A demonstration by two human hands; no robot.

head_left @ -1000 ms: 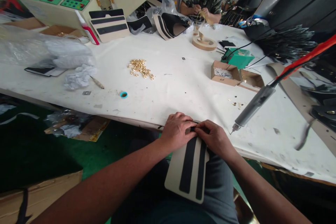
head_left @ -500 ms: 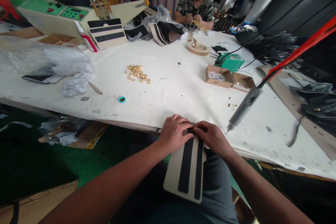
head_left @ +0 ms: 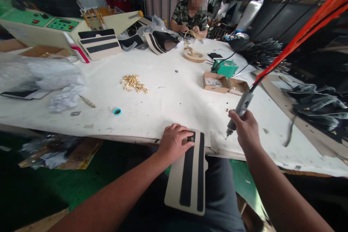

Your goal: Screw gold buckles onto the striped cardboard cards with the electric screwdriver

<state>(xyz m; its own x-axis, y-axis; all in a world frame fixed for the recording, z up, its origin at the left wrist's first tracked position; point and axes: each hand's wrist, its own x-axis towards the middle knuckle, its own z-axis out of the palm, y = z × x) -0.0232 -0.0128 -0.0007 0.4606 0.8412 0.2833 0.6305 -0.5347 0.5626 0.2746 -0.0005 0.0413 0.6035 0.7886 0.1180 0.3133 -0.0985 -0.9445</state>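
Observation:
My left hand (head_left: 175,141) grips the top end of a beige panel with black stripes (head_left: 187,181), which lies between the table edge and my lap. Between its thumb and fingers shows a small black piece with a round metal fitting (head_left: 191,139), lying on the panel. To the right, my right hand (head_left: 247,127) is wrapped round a grey electric screwdriver (head_left: 243,106) that hangs from above by an orange-wrapped cord (head_left: 288,43). Its thin bit points down just above the table, right of the panel.
A heap of gold metal fittings (head_left: 134,84) lies mid-table, near a small blue-rimmed cup (head_left: 117,111). Cardboard boxes (head_left: 216,82) and a green box (head_left: 225,68) stand at right. A tape roll (head_left: 194,56) lies farther back, before a seated person (head_left: 189,18).
My right hand has left the top of the panel, moved right and taken hold of the hanging screwdriver. My left hand stays on the panel. The view has shifted somewhat.

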